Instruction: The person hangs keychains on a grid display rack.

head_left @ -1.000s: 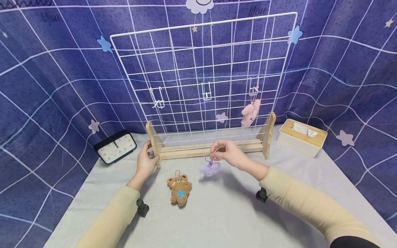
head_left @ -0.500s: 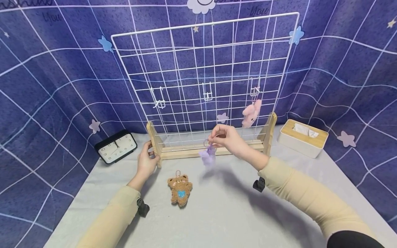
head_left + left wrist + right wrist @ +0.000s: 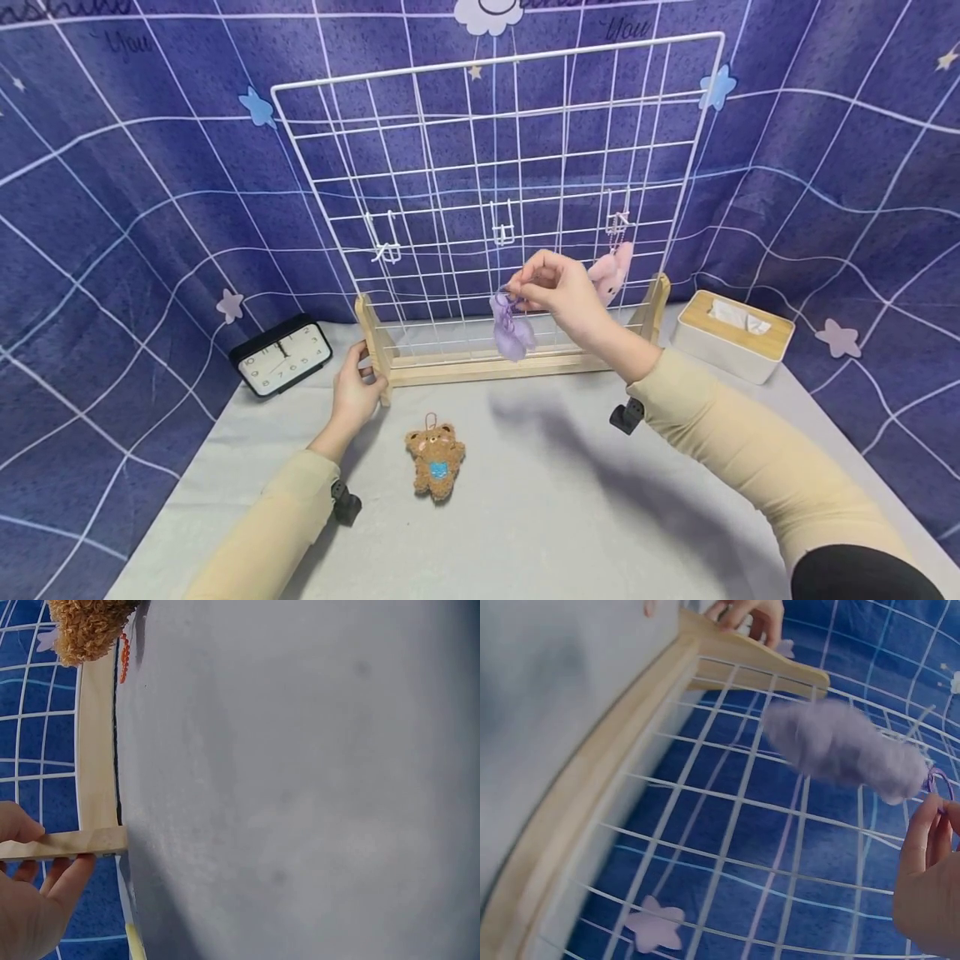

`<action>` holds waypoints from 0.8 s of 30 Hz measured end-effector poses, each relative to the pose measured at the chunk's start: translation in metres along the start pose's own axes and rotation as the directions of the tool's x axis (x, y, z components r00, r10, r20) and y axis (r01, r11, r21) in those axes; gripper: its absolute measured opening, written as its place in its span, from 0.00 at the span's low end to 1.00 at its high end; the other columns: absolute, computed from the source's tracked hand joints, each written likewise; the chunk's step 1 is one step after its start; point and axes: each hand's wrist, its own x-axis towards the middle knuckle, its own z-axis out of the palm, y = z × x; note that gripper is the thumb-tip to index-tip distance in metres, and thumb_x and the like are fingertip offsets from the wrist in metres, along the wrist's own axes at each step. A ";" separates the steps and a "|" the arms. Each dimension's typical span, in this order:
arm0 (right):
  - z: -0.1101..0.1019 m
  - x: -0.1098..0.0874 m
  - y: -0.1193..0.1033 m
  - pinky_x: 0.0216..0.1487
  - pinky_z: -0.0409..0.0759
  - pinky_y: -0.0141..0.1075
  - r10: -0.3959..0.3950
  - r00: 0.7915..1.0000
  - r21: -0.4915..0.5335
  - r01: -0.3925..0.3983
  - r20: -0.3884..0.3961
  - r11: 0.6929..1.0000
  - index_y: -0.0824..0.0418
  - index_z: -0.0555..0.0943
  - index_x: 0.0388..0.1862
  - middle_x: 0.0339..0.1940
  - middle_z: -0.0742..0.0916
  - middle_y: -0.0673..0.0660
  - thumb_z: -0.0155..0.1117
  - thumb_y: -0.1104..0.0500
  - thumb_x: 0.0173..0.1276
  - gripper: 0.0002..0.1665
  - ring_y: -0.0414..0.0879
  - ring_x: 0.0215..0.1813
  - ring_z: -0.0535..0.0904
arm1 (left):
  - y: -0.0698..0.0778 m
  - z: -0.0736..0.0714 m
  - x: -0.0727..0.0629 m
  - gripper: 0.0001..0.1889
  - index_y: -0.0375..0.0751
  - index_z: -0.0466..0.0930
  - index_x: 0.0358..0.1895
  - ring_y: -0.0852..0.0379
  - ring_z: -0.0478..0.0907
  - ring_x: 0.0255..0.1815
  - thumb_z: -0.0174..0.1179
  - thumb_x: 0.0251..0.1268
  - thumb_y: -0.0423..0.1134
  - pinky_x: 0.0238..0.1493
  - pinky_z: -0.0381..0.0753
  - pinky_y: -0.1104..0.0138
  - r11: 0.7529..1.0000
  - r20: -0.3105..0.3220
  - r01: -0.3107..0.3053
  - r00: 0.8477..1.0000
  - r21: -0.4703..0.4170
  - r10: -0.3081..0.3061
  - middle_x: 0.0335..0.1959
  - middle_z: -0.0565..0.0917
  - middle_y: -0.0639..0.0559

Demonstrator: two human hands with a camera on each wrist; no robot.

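My right hand (image 3: 566, 292) pinches the cord loop of a fluffy purple plush keychain (image 3: 513, 332), which dangles before the lower middle of a white wire grid rack (image 3: 517, 158). The right wrist view shows the purple plush keychain (image 3: 840, 746) beside the fingers, slightly blurred. At the rack's left end, my left hand (image 3: 356, 390) grips the wooden foot (image 3: 82, 842) between thumb and fingers. A brown bear plush keychain (image 3: 436, 461) lies face up on the table (image 3: 525, 517). From the right hook hangs a pink plush keychain (image 3: 611, 271), partly hidden behind my right hand.
White hooks sit on the grid: a left hook (image 3: 387, 250) and a middle hook (image 3: 503, 234), both bare. A black-framed clock (image 3: 281, 355) stands at left, a tissue box (image 3: 731, 333) at right. A blue patterned curtain (image 3: 825, 208) hangs behind.
My right hand has risen, lifting the purple plush keychain from low over the table to in front of the grid. The left hand keeps its grip on the wooden foot.
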 end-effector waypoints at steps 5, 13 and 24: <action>0.000 0.010 -0.011 0.39 0.90 0.35 -0.043 0.997 0.033 0.045 -0.058 0.998 0.64 0.76 0.31 0.34 0.89 0.54 0.63 0.78 0.66 0.12 0.44 0.35 0.85 | -0.001 0.000 0.000 0.38 0.36 0.63 0.74 0.33 0.80 0.58 0.58 0.57 0.20 0.54 0.86 0.49 1.000 0.003 0.001 1.000 0.007 -0.001 0.70 0.71 0.33; 0.000 0.020 -0.020 0.36 0.90 0.33 -0.058 0.990 0.043 0.064 -0.127 0.997 0.64 0.76 0.31 0.32 0.89 0.55 0.64 0.79 0.64 0.13 0.44 0.33 0.86 | 0.001 -0.001 -0.002 0.38 0.36 0.63 0.75 0.33 0.80 0.58 0.57 0.57 0.21 0.55 0.85 0.48 1.000 0.009 0.004 1.000 -0.002 -0.004 0.70 0.71 0.33; -0.001 0.030 -0.029 0.35 0.89 0.31 -0.121 0.979 0.078 0.135 -0.166 0.988 0.62 0.77 0.30 0.31 0.89 0.53 0.62 0.81 0.64 0.15 0.43 0.35 0.86 | 0.002 -0.001 -0.002 0.37 0.35 0.64 0.74 0.32 0.80 0.57 0.58 0.56 0.21 0.55 0.85 0.47 1.000 0.000 -0.014 1.000 -0.016 0.014 0.69 0.72 0.32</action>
